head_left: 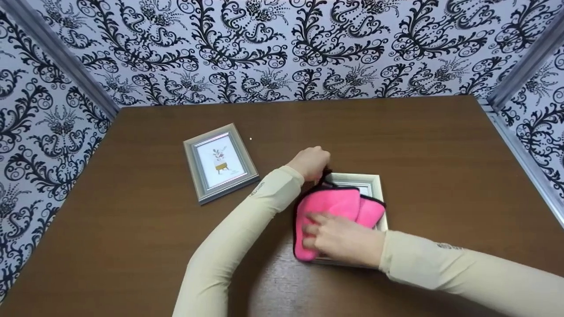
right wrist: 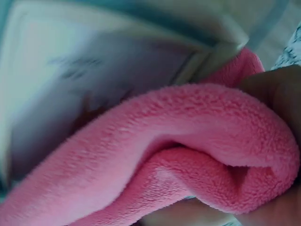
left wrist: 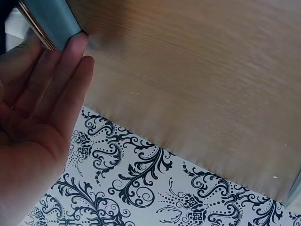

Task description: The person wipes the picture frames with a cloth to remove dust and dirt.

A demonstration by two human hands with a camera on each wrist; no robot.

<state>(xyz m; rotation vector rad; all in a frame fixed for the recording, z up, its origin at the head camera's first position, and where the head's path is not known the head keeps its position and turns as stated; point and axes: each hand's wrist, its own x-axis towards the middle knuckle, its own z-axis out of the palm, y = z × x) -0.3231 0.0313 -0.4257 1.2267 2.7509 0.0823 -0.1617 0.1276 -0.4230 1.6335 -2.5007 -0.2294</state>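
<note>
A light-rimmed picture frame [head_left: 376, 187] lies on the table, partly covered by a folded pink cloth [head_left: 335, 202] with black edging. My left hand [head_left: 310, 163] holds the frame at its far left corner. In the left wrist view, the fingers of that hand [left wrist: 42, 108] lie against the frame's side edge [left wrist: 59, 21]. My right hand [head_left: 343, 237] grips the cloth over the near part of the frame. The right wrist view has the fluffy cloth [right wrist: 155, 127] bunched in this hand, against the frame's picture [right wrist: 51, 84]. The cloth hides much of the picture.
A second picture frame [head_left: 220, 163], silvery with a potted plant picture, lies to the left on the brown wooden table [head_left: 418, 141]. Black-and-white patterned walls [head_left: 282, 48] rise at the back and sides, with metal posts [head_left: 524, 61] at the corners.
</note>
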